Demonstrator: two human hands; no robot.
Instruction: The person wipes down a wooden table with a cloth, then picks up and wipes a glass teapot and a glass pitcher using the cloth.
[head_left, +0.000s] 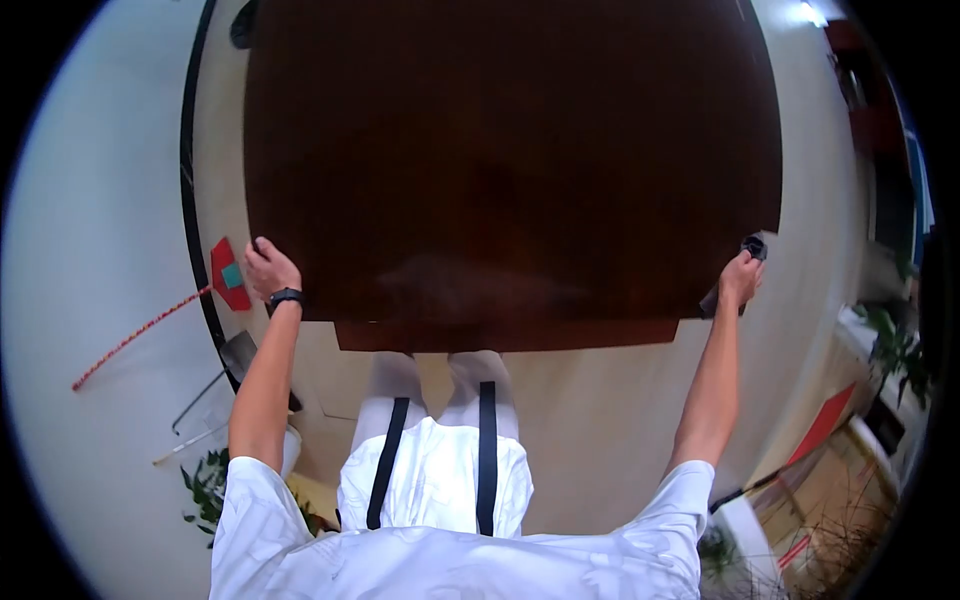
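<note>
A large dark brown wooden table [480, 180] stretches out in front of me, its near edge just beyond my legs. My left hand [271, 270], with a dark band on the wrist, is closed around the left edge of the table near the front corner. At the opposite front corner, my right hand [739, 278] is closed around a dark object [754, 246]. A rounded black end of it sticks out above the fist, and a dark grey part shows below the hand by the table corner. I cannot tell what kind of object it is.
A red sign-like piece [229, 275] with a striped pole and a grey dustpan [238, 355] stand by the left wall. Leafy plants [205, 490] are at lower left, with another plant [893, 345] at right. Pale floor [600, 430] surrounds the table.
</note>
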